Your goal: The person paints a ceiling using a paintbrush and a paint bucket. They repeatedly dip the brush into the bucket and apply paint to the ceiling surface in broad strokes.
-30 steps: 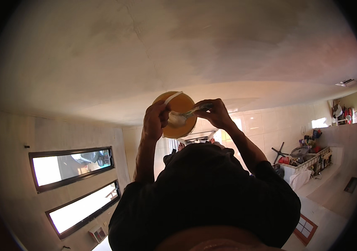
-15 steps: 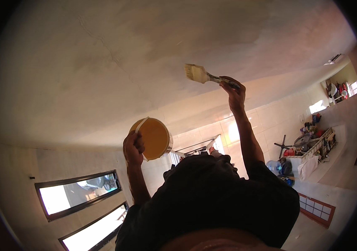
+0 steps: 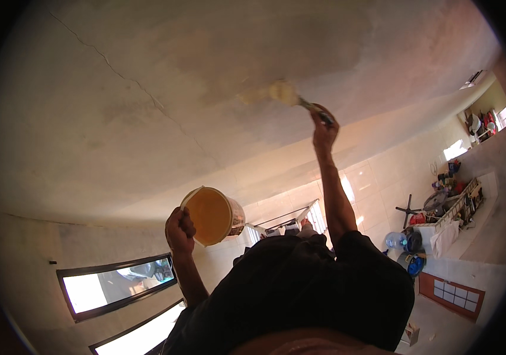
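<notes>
My left hand [image 3: 180,229] is closed on the rim and handle side of a paint bucket [image 3: 211,214]. The bucket is tilted, and its yellowish inside faces me. Higher up and to the right, my right hand [image 3: 325,129] grips a paintbrush [image 3: 284,93] by its handle. The bristles are pale and blurred by motion, and they lie against or very near the wall [image 3: 134,142]. A pale yellowish smear shows just left of them. How wet the bristles are cannot be made out.
A long crack runs down the wall's left part. Two dark-framed windows [image 3: 116,284] sit at lower left. To the right are a cluttered counter [image 3: 478,234], a fan [image 3: 436,201], a large water bottle [image 3: 395,240] and a red-brown door [image 3: 453,296]. Ladder-like rails [image 3: 282,219] show below me.
The paintbrush has moved up against or near the wall and is now blurred, and a pale smear shows beside it. The bucket sits slightly lower in view, its opening turned more toward me.
</notes>
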{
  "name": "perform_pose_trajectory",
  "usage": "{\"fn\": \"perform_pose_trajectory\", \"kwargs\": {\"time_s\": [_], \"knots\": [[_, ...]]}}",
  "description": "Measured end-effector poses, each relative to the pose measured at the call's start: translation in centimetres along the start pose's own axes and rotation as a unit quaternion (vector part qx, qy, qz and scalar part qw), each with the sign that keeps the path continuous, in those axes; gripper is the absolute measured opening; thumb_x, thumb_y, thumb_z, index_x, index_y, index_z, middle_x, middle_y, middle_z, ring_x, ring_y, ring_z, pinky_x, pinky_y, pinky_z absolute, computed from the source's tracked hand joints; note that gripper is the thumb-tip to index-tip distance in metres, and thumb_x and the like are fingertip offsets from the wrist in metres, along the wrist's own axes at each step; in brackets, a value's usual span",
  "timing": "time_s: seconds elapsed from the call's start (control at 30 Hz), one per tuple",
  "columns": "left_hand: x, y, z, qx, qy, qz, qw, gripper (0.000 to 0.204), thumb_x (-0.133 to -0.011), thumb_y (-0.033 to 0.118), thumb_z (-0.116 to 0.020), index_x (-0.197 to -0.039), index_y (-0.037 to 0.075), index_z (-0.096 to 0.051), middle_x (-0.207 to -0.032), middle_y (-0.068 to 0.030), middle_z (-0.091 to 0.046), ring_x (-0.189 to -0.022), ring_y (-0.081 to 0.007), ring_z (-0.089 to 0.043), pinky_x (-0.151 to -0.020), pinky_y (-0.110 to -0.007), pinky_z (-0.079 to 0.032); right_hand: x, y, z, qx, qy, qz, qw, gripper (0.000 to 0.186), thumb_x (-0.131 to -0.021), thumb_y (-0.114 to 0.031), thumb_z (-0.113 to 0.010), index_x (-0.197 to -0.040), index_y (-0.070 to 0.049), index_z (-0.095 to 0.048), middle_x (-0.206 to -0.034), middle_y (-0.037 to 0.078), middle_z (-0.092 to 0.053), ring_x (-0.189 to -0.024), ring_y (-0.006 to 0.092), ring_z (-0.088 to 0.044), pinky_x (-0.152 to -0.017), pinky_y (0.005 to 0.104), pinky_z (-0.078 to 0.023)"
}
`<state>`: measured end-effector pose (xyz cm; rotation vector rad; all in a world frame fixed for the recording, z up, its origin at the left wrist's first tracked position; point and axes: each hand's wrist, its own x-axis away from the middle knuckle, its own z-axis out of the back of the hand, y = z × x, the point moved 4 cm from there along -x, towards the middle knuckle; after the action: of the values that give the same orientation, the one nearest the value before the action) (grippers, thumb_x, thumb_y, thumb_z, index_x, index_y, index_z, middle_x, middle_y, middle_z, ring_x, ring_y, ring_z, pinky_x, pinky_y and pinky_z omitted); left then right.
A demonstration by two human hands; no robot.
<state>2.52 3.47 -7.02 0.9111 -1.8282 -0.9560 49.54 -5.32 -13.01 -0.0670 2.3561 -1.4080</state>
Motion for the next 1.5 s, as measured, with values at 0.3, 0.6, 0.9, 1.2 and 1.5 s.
{"fn": "perform_pose_trajectory", "kwargs": {"time_s": [0.3, 0.6, 0.9, 1.2, 1.5], "knots": [[-0.1, -1.2, 0.7, 0.012, -0.006, -0.001, 1.0, 0.022, -0.096, 0.021, -0.046, -0.088, 0.004, -0.057, -0.053, 0.0081, -0.03, -0.04, -0.003, -0.022, -0.037, -0.022, -0.017, 2.1, -1.8, -0.1, 0.244, 0.164, 0.139, 0.946, 0.019, -0.088, -0.013, -0.071, -0.102, -0.001, -0.067, -0.074, 0.007, -0.066, -0.066, 0.0101, -0.058, -0.06, 0.0279, -0.049], [-0.1, -2.8, 2.1, 0.011, 0.036, 0.003, 0.999, 0.023, -0.096, 0.023, -0.045, -0.088, 0.006, -0.058, -0.053, 0.0081, -0.03, -0.04, -0.0034, -0.022, -0.037, -0.022, -0.017, 14.9, 0.0, -13.0, 0.252, -0.148, 0.226, 0.929, 0.036, -0.082, -0.01, -0.07, -0.115, -0.004, -0.059, -0.089, 0.012, -0.065, -0.077, 0.0305, -0.062, -0.069, 0.0412, -0.05], [-0.1, -2.1, 1.2, -0.012, 0.09, 0.0, 0.996, 0.022, -0.096, 0.024, -0.046, -0.088, 0.008, -0.059, -0.052, 0.0093, -0.031, -0.039, -0.0029, -0.023, -0.037, -0.021, -0.017, 8.8, 1.7, -11.6, 0.22, -0.279, 0.263, 0.897, 0.033, -0.082, -0.012, -0.072, -0.113, -0.008, -0.064, -0.097, 0.01, -0.069, -0.081, 0.0293, -0.064, -0.074, 0.0386, -0.053], [0.7, -0.8, 0.2, -0.004, 0.091, -0.005, 0.996, 0.02, -0.096, 0.021, -0.045, -0.082, 0.01, -0.055, -0.051, 0.0087, -0.029, -0.039, -0.0031, -0.021, -0.037, -0.022, -0.016, -7.0, -2.0, 9.6, 0.243, 0.004, 0.092, 0.966, 0.021, -0.085, -0.009, -0.071, -0.105, -0.004, -0.067, -0.076, 0.004, -0.067, -0.069, 0.0068, -0.059, -0.065, 0.0252, -0.05], [1.0, -1.3, 0.3, 0.012, 0.05, 0.0, 0.999, 0.02, -0.096, 0.022, -0.045, -0.083, 0.01, -0.055, -0.051, 0.0087, -0.028, -0.04, -0.0033, -0.019, -0.037, -0.022, -0.016, -6.9, -1.6, 7.6, 0.328, 0.191, 0.124, 0.917, 0.017, -0.085, -0.013, -0.067, -0.099, -0.005, -0.062, -0.071, 0.015, -0.062, -0.061, 0.0257, -0.061, -0.059, 0.0364, -0.048]]}}
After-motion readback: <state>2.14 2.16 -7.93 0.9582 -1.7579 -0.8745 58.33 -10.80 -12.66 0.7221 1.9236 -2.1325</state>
